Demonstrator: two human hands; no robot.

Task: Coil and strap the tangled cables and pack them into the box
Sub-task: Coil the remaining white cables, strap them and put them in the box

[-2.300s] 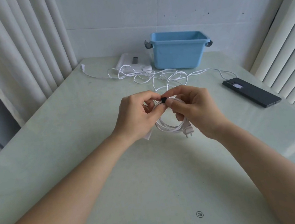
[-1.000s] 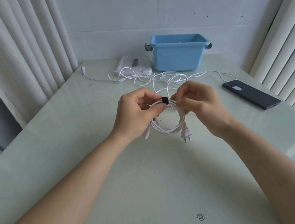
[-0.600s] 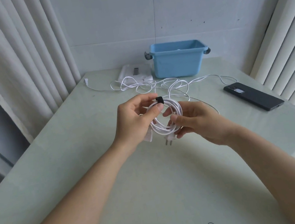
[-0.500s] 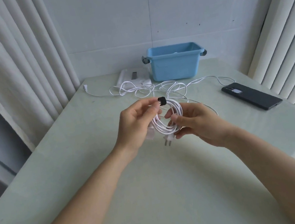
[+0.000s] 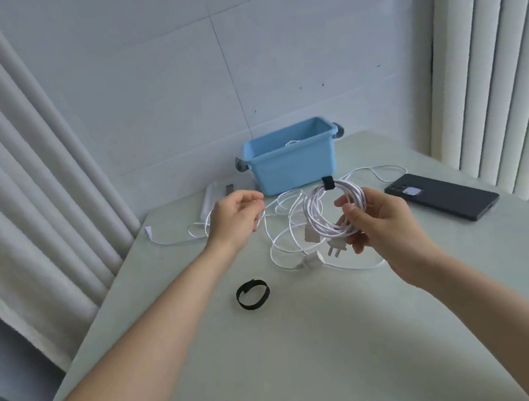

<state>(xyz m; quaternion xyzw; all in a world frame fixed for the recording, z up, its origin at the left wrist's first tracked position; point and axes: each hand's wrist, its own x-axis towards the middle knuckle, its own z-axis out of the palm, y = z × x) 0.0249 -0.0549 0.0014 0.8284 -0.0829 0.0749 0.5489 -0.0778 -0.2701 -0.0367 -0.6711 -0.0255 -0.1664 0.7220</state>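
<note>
Two straps point(image 5: 327, 182) point(image 5: 253, 294), one coil point(image 5: 312, 214), one box point(image 5: 292, 167), one phone point(image 5: 442, 195)

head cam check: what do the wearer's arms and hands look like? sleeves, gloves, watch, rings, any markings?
Nothing worn shows. The left hand and right hand are bare, with no gloves or rings visible. The left forearm and right forearm are bare down to the frame edge. No sleeve, watch, wristband, cable or marking is in view.
</note>
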